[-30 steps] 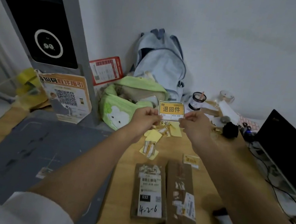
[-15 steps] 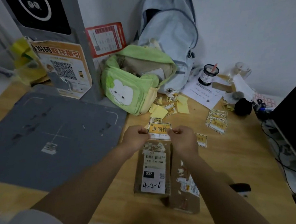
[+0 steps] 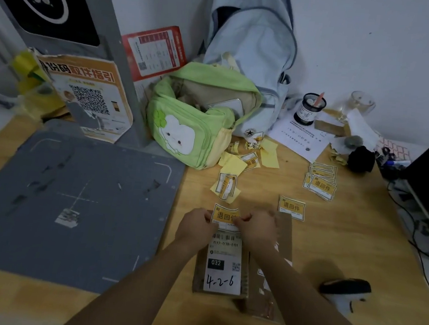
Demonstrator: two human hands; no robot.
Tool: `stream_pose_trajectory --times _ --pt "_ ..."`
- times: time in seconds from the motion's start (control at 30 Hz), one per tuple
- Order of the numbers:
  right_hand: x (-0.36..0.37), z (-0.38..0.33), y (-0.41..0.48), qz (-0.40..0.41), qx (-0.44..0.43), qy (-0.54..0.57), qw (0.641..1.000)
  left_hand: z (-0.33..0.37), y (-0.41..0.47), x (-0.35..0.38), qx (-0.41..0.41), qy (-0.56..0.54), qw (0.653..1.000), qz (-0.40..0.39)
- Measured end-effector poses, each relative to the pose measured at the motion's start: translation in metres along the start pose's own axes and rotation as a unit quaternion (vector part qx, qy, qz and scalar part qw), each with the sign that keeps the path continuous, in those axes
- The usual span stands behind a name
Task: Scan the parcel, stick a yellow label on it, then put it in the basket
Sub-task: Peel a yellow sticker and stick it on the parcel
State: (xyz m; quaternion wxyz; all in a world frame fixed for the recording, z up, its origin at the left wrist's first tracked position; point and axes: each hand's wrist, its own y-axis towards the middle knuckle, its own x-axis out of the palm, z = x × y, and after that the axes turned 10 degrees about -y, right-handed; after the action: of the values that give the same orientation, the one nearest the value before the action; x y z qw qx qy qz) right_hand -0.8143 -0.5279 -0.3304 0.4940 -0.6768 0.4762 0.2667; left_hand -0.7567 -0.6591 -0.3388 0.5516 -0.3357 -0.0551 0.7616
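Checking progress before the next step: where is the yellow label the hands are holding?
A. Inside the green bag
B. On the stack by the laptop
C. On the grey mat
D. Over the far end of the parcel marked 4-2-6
D: both hands, left and right, pinch the yellow label just above the barcode end of the parcel marked 4-2-6.

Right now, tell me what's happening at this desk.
A person is holding a yellow label between both hands, the left hand and right hand pinching its two sides, just above the far end of a brown parcel lying on the wooden desk. The label is not pressed down yet. A second parcel lies beside it, spare labels sit further right, and a handheld scanner rests nearby. No basket is in view.
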Motion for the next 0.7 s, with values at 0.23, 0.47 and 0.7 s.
stream_pose_trajectory --times 0.23,0.47,0.7 --pt "-0.001 0.008 0.004 0.045 0.046 -0.076 0.995 -0.009 0.005 0.003 -0.045 0.072 0.993 0.076" --pt "0.006 0.005 0.001 -0.031 0.045 0.003 0.999 -0.01 0.019 0.006 -0.11 0.016 0.994 0.012" --pt "-0.016 0.0 0.001 0.02 0.037 0.039 0.998 0.005 0.002 0.004 -0.039 0.06 0.995 0.072"
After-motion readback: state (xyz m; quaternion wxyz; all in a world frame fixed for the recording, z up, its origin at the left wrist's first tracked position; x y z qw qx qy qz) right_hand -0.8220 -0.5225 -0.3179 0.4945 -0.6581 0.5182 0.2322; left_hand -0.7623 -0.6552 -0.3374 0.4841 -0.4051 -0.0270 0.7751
